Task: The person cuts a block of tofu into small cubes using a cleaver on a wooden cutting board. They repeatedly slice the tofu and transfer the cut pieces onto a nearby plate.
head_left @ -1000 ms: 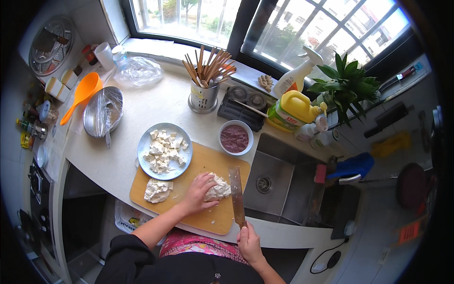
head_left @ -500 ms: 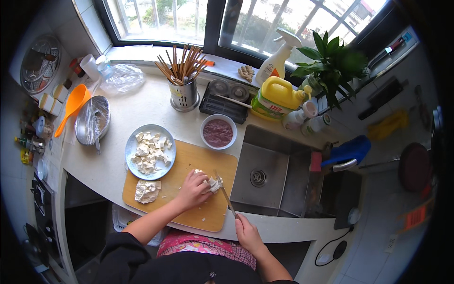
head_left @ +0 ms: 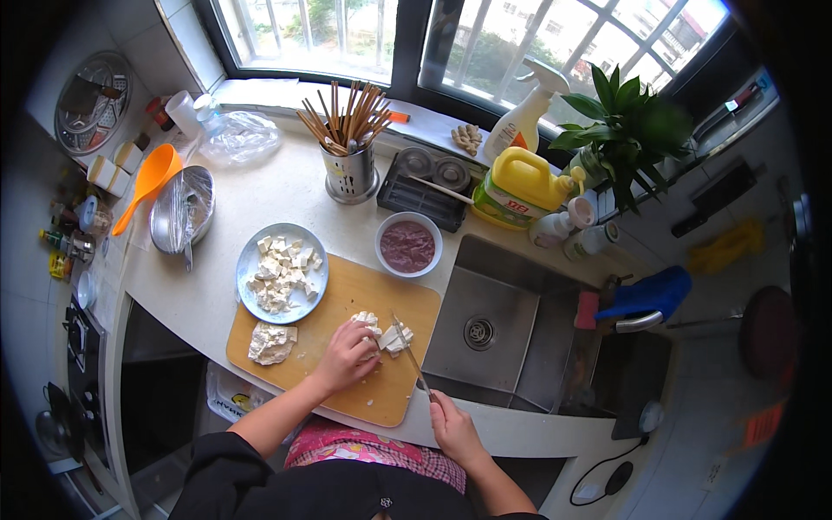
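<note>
On the wooden cutting board [head_left: 334, 403], my left hand [head_left: 347, 355] has its fingers curled over a block of white tofu [head_left: 367, 320]. My right hand [head_left: 457, 428] grips a knife [head_left: 412, 358] by the handle, its blade pointing away from me. Cut tofu pieces [head_left: 394, 340] lie against the blade, to the right of my left fingertips. A larger tofu piece [head_left: 272, 343] sits at the board's left side. The pale blue plate [head_left: 246, 290], partly over the board's far left corner, holds several tofu cubes [head_left: 282, 269].
Beyond the board stands a bowl of reddish-purple minced food [head_left: 407, 247]. A steel sink [head_left: 485, 290] is to the right. Farther back are a chopstick holder [head_left: 350, 173], a black tray [head_left: 425, 201] and a yellow jug [head_left: 524, 182]. A wrapped metal bowl [head_left: 182, 217] and orange ladle [head_left: 152, 178] are left.
The cut tofu at the blade has come apart from the piece under my left hand, with a gap between them. The whole view has shifted slightly. My right hand keeps the knife.
</note>
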Action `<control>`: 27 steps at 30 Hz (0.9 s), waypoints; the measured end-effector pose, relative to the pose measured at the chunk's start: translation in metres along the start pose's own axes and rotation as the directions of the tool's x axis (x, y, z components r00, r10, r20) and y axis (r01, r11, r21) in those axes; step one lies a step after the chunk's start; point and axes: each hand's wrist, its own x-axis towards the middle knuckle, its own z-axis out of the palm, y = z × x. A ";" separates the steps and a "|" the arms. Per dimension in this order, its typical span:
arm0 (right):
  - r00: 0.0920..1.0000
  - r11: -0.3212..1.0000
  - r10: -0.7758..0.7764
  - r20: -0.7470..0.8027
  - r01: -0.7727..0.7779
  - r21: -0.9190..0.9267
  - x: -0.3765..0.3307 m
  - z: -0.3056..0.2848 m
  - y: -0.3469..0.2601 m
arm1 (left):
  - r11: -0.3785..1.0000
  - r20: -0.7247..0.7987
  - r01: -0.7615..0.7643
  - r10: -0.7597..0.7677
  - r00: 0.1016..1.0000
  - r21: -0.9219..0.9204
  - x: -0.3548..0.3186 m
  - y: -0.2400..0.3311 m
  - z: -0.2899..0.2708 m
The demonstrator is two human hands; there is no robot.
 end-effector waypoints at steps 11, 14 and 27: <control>0.999 0.998 -0.037 -0.002 0.037 0.045 0.002 0.008 0.004 | 0.999 -0.027 0.054 -0.054 0.998 -0.010 -0.013 -0.005 -0.003; 0.995 0.981 0.073 0.072 -0.085 0.176 0.004 0.016 -0.001 | 0.999 -0.029 0.048 -0.048 0.998 -0.003 -0.013 -0.005 -0.004; 0.968 0.871 0.215 0.132 -0.251 0.422 0.002 0.045 0.007 | 1.000 0.042 -0.002 0.004 0.999 -0.028 -0.012 -0.007 -0.020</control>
